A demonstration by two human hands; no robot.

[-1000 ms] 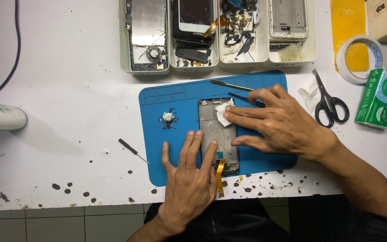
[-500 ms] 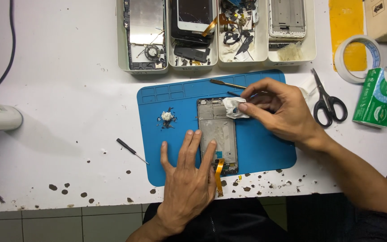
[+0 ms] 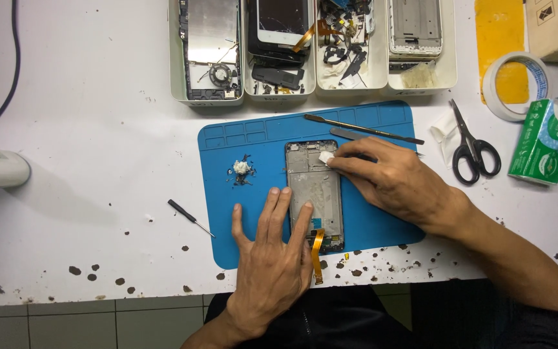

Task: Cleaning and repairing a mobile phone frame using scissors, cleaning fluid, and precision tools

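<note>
A bare grey phone frame (image 3: 314, 187) lies lengthwise on a blue work mat (image 3: 240, 213), with an orange flex ribbon (image 3: 316, 255) hanging off its near end. My left hand (image 3: 269, 258) lies flat on the mat, fingertips pressing the frame's near left edge. My right hand (image 3: 392, 181) pinches a small white wad of tissue (image 3: 325, 157) against the frame's top right corner. A crumpled bit of dirty white residue (image 3: 242, 169) sits on the mat to the left of the frame.
Two thin metal pry tools (image 3: 363, 129) lie at the mat's far edge. Several white trays (image 3: 311, 45) of phone parts line the back. Black scissors (image 3: 471, 148), a tape roll (image 3: 515, 84) and a green tissue pack (image 3: 544, 139) lie right. A small screwdriver (image 3: 190, 217) lies left.
My right hand slid the white wad from the frame's upper middle toward its top right corner and closed its fingers around it. The left hand stayed put.
</note>
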